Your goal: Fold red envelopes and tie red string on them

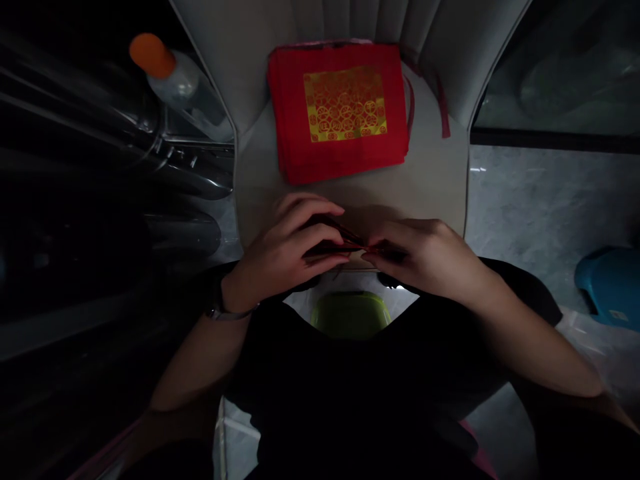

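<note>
My left hand [285,257] curls its fingers around thin dark-red paper [327,250], seen almost edge-on in the dim light. My right hand [425,253] pinches the same paper at its right end, fingers and thumb close together. Both hands are near the front edge of a pale chair seat, above my lap. Just beyond them lies a stack of red paper sheets [345,157], the top one bearing a gold printed panel [345,103] with round motifs. How the held paper is folded cannot be made out.
The padded chair [430,180] fills the middle, with pinkish-red strips [443,110] at the stack's right. A clear bottle with an orange cap [153,55] stands at left beside dark shiny objects. A green container [350,313] sits below the seat; a blue object [610,287] is at right.
</note>
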Demonstrator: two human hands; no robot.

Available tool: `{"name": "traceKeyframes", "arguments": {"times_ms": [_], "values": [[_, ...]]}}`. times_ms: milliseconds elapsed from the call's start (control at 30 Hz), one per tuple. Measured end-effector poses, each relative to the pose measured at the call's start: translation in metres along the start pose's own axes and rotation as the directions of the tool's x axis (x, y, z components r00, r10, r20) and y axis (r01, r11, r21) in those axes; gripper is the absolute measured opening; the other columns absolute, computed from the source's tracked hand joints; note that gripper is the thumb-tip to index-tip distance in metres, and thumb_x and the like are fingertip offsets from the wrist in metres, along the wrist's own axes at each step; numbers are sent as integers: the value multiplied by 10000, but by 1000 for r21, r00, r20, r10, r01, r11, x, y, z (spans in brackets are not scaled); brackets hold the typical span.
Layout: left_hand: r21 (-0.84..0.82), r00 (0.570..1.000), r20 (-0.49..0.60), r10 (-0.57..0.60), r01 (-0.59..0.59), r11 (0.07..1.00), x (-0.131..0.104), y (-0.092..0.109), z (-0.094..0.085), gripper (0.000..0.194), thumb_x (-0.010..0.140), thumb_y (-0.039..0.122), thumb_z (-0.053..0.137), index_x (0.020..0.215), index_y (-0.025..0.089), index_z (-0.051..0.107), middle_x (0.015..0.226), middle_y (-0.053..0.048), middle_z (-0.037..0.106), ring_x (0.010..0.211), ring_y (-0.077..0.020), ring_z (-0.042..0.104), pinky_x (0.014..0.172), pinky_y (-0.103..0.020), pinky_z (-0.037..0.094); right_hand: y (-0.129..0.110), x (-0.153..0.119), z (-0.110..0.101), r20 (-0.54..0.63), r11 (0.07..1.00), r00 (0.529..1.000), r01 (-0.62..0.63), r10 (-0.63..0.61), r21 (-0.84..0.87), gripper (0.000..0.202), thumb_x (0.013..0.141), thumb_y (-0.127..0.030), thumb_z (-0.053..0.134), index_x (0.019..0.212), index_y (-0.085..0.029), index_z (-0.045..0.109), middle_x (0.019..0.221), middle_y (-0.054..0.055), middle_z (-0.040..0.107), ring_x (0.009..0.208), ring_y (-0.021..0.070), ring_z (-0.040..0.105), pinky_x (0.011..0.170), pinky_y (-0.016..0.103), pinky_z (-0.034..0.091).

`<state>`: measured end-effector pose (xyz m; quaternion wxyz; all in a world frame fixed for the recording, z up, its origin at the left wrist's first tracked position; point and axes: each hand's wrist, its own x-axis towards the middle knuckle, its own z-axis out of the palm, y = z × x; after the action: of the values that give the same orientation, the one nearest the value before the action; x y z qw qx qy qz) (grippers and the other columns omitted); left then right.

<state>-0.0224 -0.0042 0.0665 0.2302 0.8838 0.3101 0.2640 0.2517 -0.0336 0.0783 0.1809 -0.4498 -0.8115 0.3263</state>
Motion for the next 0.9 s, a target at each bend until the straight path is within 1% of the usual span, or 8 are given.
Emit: {"name": "traceKeyframes", "arguments": {"times_ms": [133,233,367,467,633,733,833,900], "values": [[60,1000,-26,11,-10,998,-3,4,1,144,966,280,848,1031,226,732,1281,-83,728,1232,-281,641,1055,-489,587,0,-2,-1,9,997,997,79,-79,-11,354,1031,-225,684,1382,-259,716,1181,49,826,940,192,765,764,282,552],[104,1000,-10,-2,3,995,-6,8,1,107,973,248,833,1023,247,739,1196,-54,745,1177,-267,647,1038,-478,583,2,-3,-1,35,985,988,153,-151,-80,412,1059,-219,640,1462,-288,692,1254,53,818,1016,209,778,803,305,583],[168,1000,2,0,-1,986,-11,12,1,94,969,236,833,1003,258,748,1117,-33,767,1147,-273,640,1063,-500,566,2,-7,-4,-7,971,988,148,-152,-186,336,1067,-304,661,1389,-234,728,1171,78,833,922,218,771,720,307,562],[185,1000,9,11,-13,983,-15,14,3,79,970,219,822,988,262,759,1084,-21,776,1123,-265,643,1111,-534,555,-2,-9,-9,-15,955,986,157,-166,-250,260,1076,-352,660,1271,-211,759,1036,75,832,837,208,746,671,301,516],[195,1000,-16,16,-12,981,-23,18,7,84,961,205,810,972,274,763,1070,-25,762,1070,-257,660,1119,-566,582,-8,-15,-13,4,922,977,201,-212,-331,160,1076,-293,650,1078,-194,775,916,61,809,779,205,725,667,327,478],[226,999,-41,18,-8,974,-27,20,9,101,965,199,801,978,285,752,1067,-13,762,1041,-242,669,1109,-550,603,-10,-19,-14,16,910,973,221,-230,-352,154,1079,-274,644,1025,-207,772,866,40,795,732,195,702,664,341,464],[238,999,-20,30,-24,971,-30,22,9,129,994,169,769,1039,286,738,1075,10,789,1061,-237,683,1154,-561,588,-12,-22,-16,36,906,973,227,-230,-358,172,1081,-278,647,996,-205,778,811,28,768,687,189,671,643,348,446],[213,999,14,44,-46,976,-32,23,8,153,1003,153,767,1098,266,729,1135,13,817,1139,-255,692,1210,-600,546,-12,-23,-17,48,903,972,231,-230,-363,183,1078,-272,650,973,-198,780,793,29,755,669,188,656,631,352,437]]}}
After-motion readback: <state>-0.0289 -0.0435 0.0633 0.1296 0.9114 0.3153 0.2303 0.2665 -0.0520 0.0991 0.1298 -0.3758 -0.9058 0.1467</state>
